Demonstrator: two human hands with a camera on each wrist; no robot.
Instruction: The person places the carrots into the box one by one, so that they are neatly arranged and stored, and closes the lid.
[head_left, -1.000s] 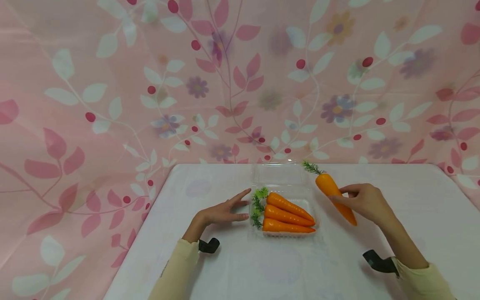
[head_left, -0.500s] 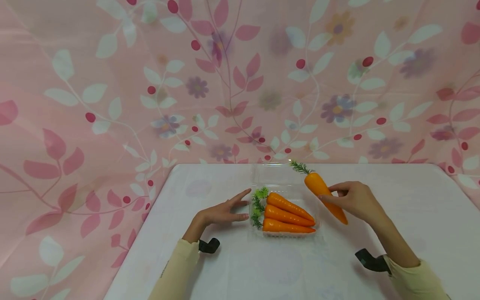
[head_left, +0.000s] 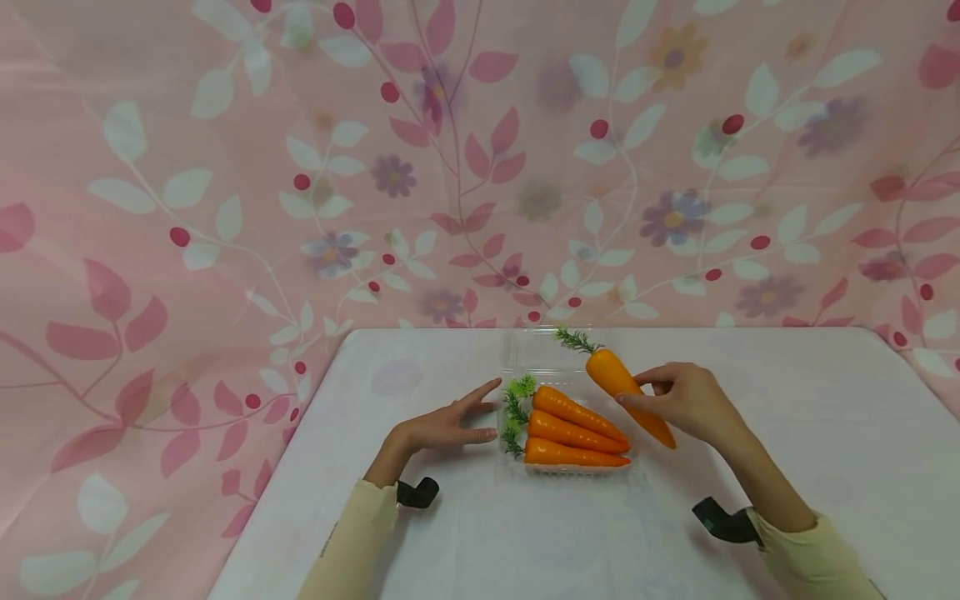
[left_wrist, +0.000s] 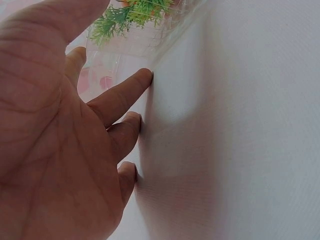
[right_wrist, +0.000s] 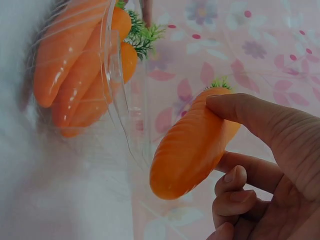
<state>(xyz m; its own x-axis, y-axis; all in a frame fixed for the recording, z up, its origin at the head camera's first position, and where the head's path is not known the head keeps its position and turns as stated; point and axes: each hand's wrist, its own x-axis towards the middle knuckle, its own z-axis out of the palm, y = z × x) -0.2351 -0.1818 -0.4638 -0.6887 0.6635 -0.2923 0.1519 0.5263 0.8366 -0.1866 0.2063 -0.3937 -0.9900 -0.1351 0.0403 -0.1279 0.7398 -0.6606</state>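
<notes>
My right hand (head_left: 686, 402) pinches a carrot (head_left: 622, 385) with green leaves between thumb and fingers, held tilted over the right side of a clear plastic clamshell box (head_left: 633, 467). In the right wrist view the held carrot (right_wrist: 187, 150) points its tip toward the camera, beside the box wall. Three more carrots (head_left: 577, 429) lie side by side in the box, leaves to the left, tips to the right. My left hand (head_left: 446, 423) is spread at the box's left edge. In the left wrist view its fingertips (left_wrist: 145, 75) rest on the white tabletop, close to the box's leaves (left_wrist: 132, 20).
The box's clear lid (head_left: 551, 348) stands folded back toward the far edge of the white table (head_left: 420, 533). Behind the table hangs a pink floral cloth (head_left: 480, 167). A black wrist mount (head_left: 723, 521) sits under the right wrist, another black mount (head_left: 418, 492) under the left.
My right hand has carried the carrot leftward, from beside the box to over its right part. The left hand and the three carrots in the box have stayed put.
</notes>
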